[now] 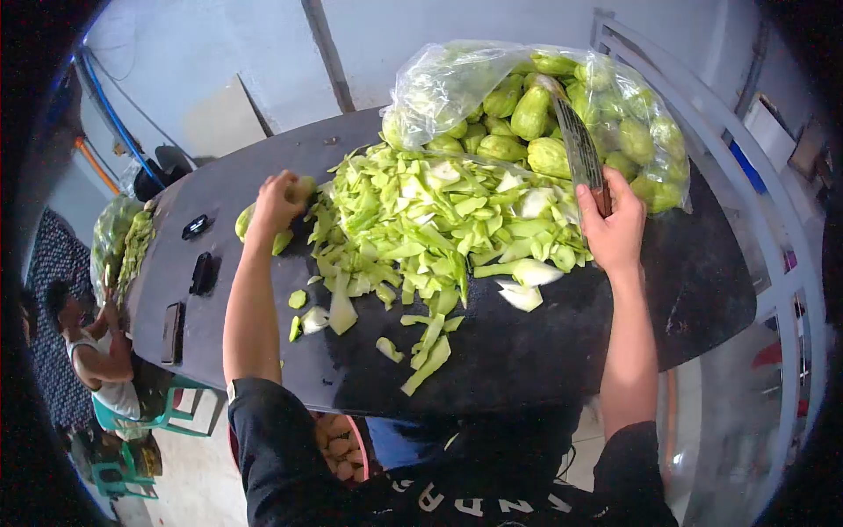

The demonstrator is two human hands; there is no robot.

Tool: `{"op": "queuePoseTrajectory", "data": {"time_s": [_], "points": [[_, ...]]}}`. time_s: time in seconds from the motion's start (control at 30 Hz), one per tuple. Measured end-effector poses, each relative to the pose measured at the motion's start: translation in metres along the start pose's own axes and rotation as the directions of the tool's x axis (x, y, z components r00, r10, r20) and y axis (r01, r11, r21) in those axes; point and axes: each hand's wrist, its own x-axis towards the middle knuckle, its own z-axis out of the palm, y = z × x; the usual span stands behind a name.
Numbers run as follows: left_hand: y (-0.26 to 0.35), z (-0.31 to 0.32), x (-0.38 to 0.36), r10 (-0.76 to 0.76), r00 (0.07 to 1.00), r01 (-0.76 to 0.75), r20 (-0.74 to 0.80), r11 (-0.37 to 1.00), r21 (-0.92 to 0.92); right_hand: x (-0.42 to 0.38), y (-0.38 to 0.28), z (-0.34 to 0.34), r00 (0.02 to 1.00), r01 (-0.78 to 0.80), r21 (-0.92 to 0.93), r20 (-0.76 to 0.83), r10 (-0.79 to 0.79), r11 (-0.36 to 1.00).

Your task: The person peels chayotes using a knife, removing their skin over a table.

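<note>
Near the left side of the dark table [386,378], my left hand [279,204] has its fingers closed over a green chayote [305,188], mostly hidden by the hand. Another chayote piece [244,223] shows just left of my wrist. My right hand [615,224] grips a knife [577,140] by its wooden handle, the broad blade pointing up and away from me. Between my hands spreads a large heap of chopped green chayote [413,211]. A few pale cut chunks [531,274] lie at its near edge.
Behind the heap, a clear plastic bag [443,83] holds many whole chayotes [531,112]. Two small dark objects [195,227] and a phone-like item [173,332] lie at left. A seated person [105,356] is beyond. Below the table edge stands a pink-rimmed basin [360,439]; right, a metal railing [746,193].
</note>
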Motion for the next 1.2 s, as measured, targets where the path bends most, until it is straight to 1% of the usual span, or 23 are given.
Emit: {"op": "queuePoseTrajectory", "data": {"time_s": [0.07,0.13,0.2,0.23,0.27,0.33,0.4,0.47,0.53,0.6,0.63,0.7,0.73,0.77,0.8,0.87,0.9,0.97,1.03,1.07,1.1,1.13,1.2], "points": [[0.012,0.007,-0.002,-0.019,0.983,-0.006,0.184,0.991,0.134,0.001,-0.001,-0.003,0.999,0.032,-0.052,0.004,-0.032,0.998],[0.04,-0.003,-0.003,-0.055,0.978,0.016,0.2,0.981,0.195,0.0,0.0,-0.005,1.0,0.016,-0.047,-0.004,-0.016,0.999],[0.059,-0.013,0.007,-0.247,0.934,0.18,0.257,0.949,0.257,0.002,-0.004,-0.005,1.0,0.002,-0.042,-0.017,-0.002,0.999],[0.048,-0.005,0.009,-0.132,0.987,0.106,0.096,0.965,0.24,0.003,-0.008,-0.006,1.0,0.003,-0.039,-0.029,-0.004,0.999],[0.062,-0.003,0.014,-0.119,0.987,0.09,0.111,0.967,0.238,0.004,-0.009,-0.007,0.999,0.003,-0.041,-0.043,-0.005,0.999],[0.118,-0.001,0.029,0.114,0.987,-0.096,-0.116,0.983,0.157,0.005,-0.003,-0.009,0.997,0.02,0.005,-0.074,-0.02,1.0],[0.177,0.007,0.049,0.226,0.974,-0.227,-0.009,0.974,-0.014,0.006,-0.012,-0.014,0.996,-0.033,0.014,-0.086,0.034,0.999],[0.24,0.019,0.063,0.403,0.915,-0.399,0.032,0.913,-0.082,0.007,-0.007,-0.017,0.993,-0.044,0.013,-0.106,0.045,0.999],[0.284,0.059,0.09,0.527,0.849,-0.525,-0.027,0.839,-0.143,0.009,-0.003,-0.02,0.99,-0.053,0.013,-0.132,0.055,0.998],[0.332,0.086,0.111,0.441,0.895,-0.404,0.065,0.865,-0.297,0.011,0.0,-0.024,0.987,-0.033,-0.031,-0.156,0.028,0.999],[0.35,0.103,0.125,0.449,0.891,-0.412,0.061,0.859,-0.303,0.012,0.002,-0.026,0.985,-0.033,-0.052,-0.174,0.024,0.998],[0.373,0.148,0.148,0.314,0.949,-0.302,0.008,0.919,-0.253,0.014,0.008,-0.031,0.98,-0.021,-0.045,-0.199,0.012,0.999],[0.381,0.166,0.153,0.32,0.947,-0.309,0.003,0.915,-0.258,0.015,0.01,-0.033,0.977,-0.008,-0.031,-0.214,0.001,0.999],[0.393,0.171,0.154,0.277,0.961,-0.265,0.019,0.935,-0.236,0.016,0.008,-0.038,0.979,-0.075,-0.012,-0.19,0.071,0.997],[0.403,0.176,0.155,0.235,0.971,-0.222,0.038,0.951,-0.214,0.017,0.008,-0.04,0.978,-0.074,-0.017,-0.199,0.069,0.997],[0.411,0.187,0.152,0.238,0.971,-0.236,-0.007,0.954,-0.186,0.019,0.011,-0.044,0.973,-0.025,-0.045,-0.231,0.014,0.999],[0.408,0.191,0.156,0.292,0.955,-0.288,0.04,0.953,-0.091,0.02,0.011,-0.049,0.973,-0.004,-0.118,-0.231,-0.024,0.993],[0.406,0.193,0.162,0.359,0.925,-0.367,0.125,0.929,0.046,0.022,0.006,-0.052,0.966,0.018,-0.102,-0.255,-0.044,0.995],[0.394,0.198,0.171,0.386,0.905,-0.403,0.177,0.913,0.071,0.021,0.002,-0.056,0.959,0.07,-0.104,-0.268,-0.096,0.992],[0.393,0.186,0.171,0.389,0.896,-0.41,0.213,0.91,0.066,0.019,-0.001,-0.057,0.959,0.058,-0.101,-0.271,-0.084,0.993],[0.391,0.178,0.171,0.371,0.898,-0.382,0.236,0.924,0.0,0.018,-0.005,-0.057,0.965,0.042,-0.077,-0.257,-0.06,0.996],[0.393,0.17,0.17,0.37,0.899,-0.382,0.235,0.924,0.005,0.017,-0.009,-0.057,0.969,0.034,-0.053,-0.244,-0.046,0.998],[0.4,0.144,0.161,0.162,0.851,-0.284,0.5,0.942,0.178,0.013,-0.014,-0.058,0.973,0.037,-0.072,-0.226,-0.053,0.997]]}}
